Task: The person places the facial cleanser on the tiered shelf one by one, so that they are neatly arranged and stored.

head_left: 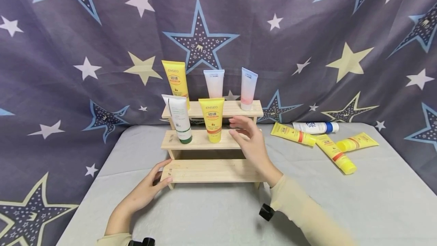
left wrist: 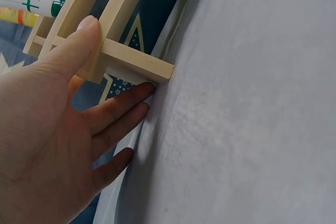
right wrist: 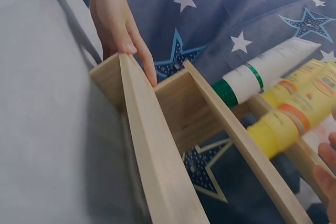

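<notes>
A three-tier wooden stand (head_left: 211, 171) stands on the grey cloth. My left hand (head_left: 149, 187) holds the left end of its lowest step between thumb and index finger; in the left wrist view the other fingers (left wrist: 118, 108) extend loosely beneath. My right hand (head_left: 250, 141) hovers by the right part of the middle step, fingers slightly bent and holding nothing. Just left of those fingertips, a yellow tube (head_left: 212, 119) stands upright on its cap. A white tube with a green cap (head_left: 179, 119) is beside it on the same step.
The top step bears another yellow tube (head_left: 175, 79), a pale tube (head_left: 214, 82) and a blue-to-pink tube (head_left: 249, 88). To the right lie several yellow tubes (head_left: 336, 153) and a white tube with a blue cap (head_left: 314, 127). A star-patterned curtain (head_left: 286, 48) hangs behind.
</notes>
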`<action>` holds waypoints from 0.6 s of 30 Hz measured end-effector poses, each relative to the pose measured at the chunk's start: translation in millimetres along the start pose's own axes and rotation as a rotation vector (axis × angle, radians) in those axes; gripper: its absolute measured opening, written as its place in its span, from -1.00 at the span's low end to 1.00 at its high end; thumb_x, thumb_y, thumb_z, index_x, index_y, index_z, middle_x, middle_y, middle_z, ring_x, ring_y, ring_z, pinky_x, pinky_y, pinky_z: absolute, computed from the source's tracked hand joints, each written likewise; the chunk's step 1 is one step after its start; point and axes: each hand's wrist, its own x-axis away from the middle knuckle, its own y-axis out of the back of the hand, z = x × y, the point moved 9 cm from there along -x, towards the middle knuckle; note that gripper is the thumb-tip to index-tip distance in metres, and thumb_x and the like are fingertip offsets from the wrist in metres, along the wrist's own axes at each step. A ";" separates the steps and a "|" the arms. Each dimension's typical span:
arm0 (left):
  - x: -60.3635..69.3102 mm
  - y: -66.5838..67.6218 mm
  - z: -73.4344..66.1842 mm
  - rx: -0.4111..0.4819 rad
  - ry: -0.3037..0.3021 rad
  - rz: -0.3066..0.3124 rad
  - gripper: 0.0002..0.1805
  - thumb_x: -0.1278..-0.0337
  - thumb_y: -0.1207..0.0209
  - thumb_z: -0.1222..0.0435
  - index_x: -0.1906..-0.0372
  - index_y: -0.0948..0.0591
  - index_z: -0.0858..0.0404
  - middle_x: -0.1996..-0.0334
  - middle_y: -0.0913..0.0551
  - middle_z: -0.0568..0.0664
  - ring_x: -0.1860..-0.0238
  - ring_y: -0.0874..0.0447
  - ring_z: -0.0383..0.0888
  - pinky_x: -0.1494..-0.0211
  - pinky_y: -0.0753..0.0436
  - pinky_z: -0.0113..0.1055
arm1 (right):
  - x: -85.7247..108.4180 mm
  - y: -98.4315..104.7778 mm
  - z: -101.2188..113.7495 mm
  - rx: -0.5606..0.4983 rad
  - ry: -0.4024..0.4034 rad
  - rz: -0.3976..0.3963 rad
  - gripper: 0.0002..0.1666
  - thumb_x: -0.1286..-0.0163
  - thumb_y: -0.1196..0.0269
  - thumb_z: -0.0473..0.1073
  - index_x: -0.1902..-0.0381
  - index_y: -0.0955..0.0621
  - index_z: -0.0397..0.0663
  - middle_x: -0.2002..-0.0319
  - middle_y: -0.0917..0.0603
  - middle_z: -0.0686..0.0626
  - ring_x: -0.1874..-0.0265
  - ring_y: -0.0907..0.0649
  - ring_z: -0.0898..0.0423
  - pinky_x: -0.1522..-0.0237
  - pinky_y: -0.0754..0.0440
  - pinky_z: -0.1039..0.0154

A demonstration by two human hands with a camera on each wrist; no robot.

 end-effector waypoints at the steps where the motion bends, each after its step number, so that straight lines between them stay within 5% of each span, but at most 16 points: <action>1: 0.1 -0.1 0.0 -0.001 0.001 0.001 -0.31 -0.42 -0.10 0.01 -0.53 -0.13 -0.07 -0.26 -0.47 0.29 -0.27 -0.46 0.12 -0.30 -0.32 0.20 | 1.2 4.7 0.2 0.004 0.005 0.001 -0.54 -0.37 -0.29 -0.37 -0.20 -0.50 -0.29 -0.07 -0.65 -0.20 -0.05 -0.61 -0.08 -0.12 -0.53 0.04; 12: 3.2 -1.1 -2.6 0.002 0.007 0.003 -0.31 -0.43 -0.09 0.02 -0.53 -0.12 -0.05 -0.26 -0.47 0.29 -0.26 -0.46 0.12 -0.30 -0.31 0.20 | 9.4 58.2 -2.4 0.026 0.103 -0.047 -0.62 -0.35 -0.23 -0.51 -0.12 -0.53 -0.39 0.04 -0.65 -0.36 0.06 -0.66 0.15 -0.03 -0.55 0.30; 18: 2.3 -0.1 -1.6 -0.003 0.005 0.001 -0.31 -0.43 -0.09 0.00 -0.53 -0.12 -0.07 -0.26 -0.47 0.29 -0.25 -0.47 0.11 -0.29 -0.32 0.20 | 11.6 85.7 -18.9 0.081 0.048 -0.065 -0.63 -0.36 -0.25 -0.46 -0.11 -0.53 -0.40 0.05 -0.66 -0.35 0.08 -0.66 0.20 0.01 -0.54 0.35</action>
